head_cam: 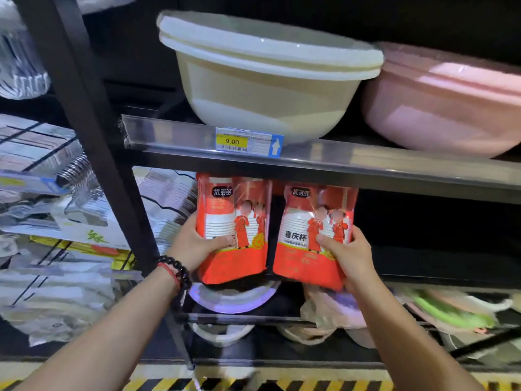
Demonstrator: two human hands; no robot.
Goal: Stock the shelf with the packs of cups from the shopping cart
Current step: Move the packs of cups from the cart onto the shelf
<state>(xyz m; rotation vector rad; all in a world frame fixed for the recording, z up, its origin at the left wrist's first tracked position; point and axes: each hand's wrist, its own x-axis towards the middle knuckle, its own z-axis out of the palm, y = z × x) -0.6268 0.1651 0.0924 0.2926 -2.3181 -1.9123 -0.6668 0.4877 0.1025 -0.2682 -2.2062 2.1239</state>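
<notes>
The person stands close to a dark metal shelf unit, both arms stretched forward. The left hand (197, 244) is closed around the lower part of one red pack of cups (232, 227), thumb across its front. The right hand (348, 249) is closed the same way on a second red pack (314, 235). The two packs stand upright and side by side, a narrow gap between them, right at the front edge of the middle shelf (423, 279), their tops just under the shelf rail (366, 162) above. Whether their bottoms already rest on the shelf board I cannot tell; the lower corners hang a little over the front edge.

Above, a cream basin (267, 88) and a pink basin (445, 108) sit on the upper shelf, with a yellow price tag (232, 141) reading 9.00 on the rail. Below are more plastic bowls, blurred.

As for progress, the stretch of shelf to the right of the packs looks dark and empty, and I see no other cup packs placed there, so this seems an early pair. The shopping cart is out of sight, so how many packs remain I cannot say. These two want pushing back and letting go.
</notes>
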